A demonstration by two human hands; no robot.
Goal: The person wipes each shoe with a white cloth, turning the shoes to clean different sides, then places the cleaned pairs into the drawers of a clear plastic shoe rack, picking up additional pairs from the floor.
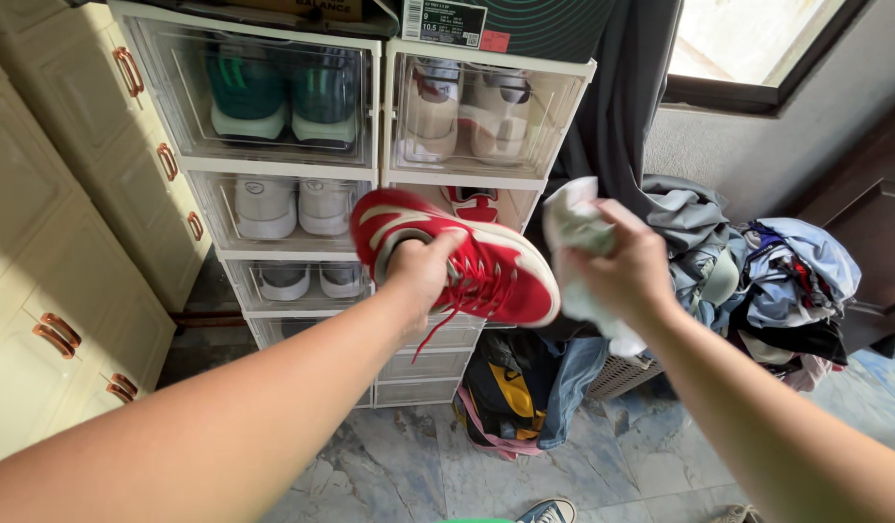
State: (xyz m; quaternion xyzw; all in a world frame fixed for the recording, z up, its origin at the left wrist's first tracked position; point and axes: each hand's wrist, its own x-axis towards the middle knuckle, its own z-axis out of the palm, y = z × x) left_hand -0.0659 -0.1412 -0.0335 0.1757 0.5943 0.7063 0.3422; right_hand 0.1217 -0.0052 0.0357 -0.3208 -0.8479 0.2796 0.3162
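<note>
Left: cream cabinet doors (41,291) with copper handles stand beside two stacks of clear shoe boxes (273,155), most holding a pair of shoes behind shut fronts. Centre: the left hand (423,271) is closed on the red sneaker (467,261), fingers inside the collar, and holds it raised in front of the boxes with its laces hanging loose. Right: the right hand (627,271) is closed on a crumpled white cloth (578,237), which lies just beside the toe end; contact cannot be confirmed. Wiping appears to be in progress; the sneaker is not yet boxed. Far right: a pile of clothes (767,281) lies on the marble floor (641,465)
</note>
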